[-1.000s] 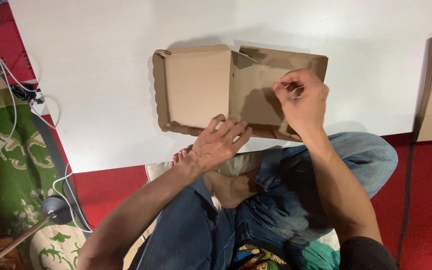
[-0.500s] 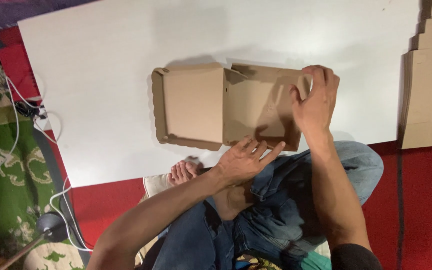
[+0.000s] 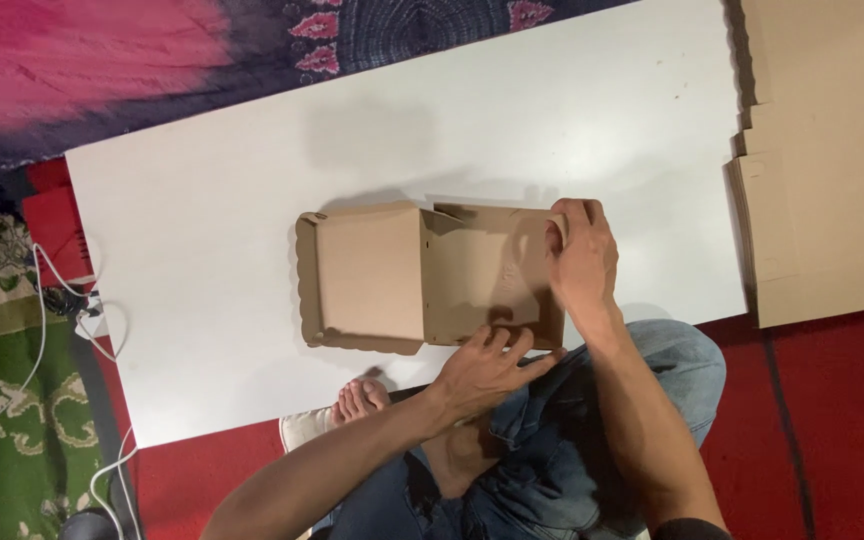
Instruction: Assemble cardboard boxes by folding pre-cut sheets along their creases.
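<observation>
Hands apart, both on box point(image 3: 422, 275). Right hand point(image 3: 580, 262) wraps over the box's right wall, fingers curled on the far right corner, gripping the flap. Left hand point(image 3: 487, 365) lies on the near wall, fingers spread and pressing the edge, not closed around it. Box is brown cardboard, part-folded, lid panel with scalloped edge lying open to the left, resting mid-board on white board point(image 3: 212, 240). Flat cardboard stack point(image 3: 832, 150) at far right, well apart. Bare foot point(image 3: 357, 400) near the board's near edge. White cables point(image 3: 62, 300) left, on patterned cloth.
</observation>
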